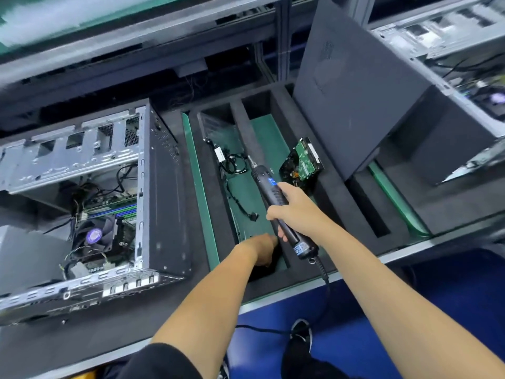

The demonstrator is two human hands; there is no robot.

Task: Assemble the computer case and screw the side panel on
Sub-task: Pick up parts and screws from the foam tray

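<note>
An open computer case (pixel 153 187) lies on its side at the left, with its fan and boards showing. The dark side panel (pixel 352 86) leans upright at the back right. My right hand (pixel 297 212) grips a black electric screwdriver (pixel 269 192) over the foam tray, its bit pointing away from me. My left hand (pixel 261 248) reaches down into the near end of a tray slot, knuckles up. Its fingertips are hidden, so I cannot see whether they hold anything.
The black foam tray (pixel 333 187) has several slots; one holds loose cables (pixel 232 162), another a hard drive (pixel 303 160). A second case (pixel 448 42) sits at the far right. The screwdriver's cord (pixel 326 280) hangs over the bench edge toward the blue floor.
</note>
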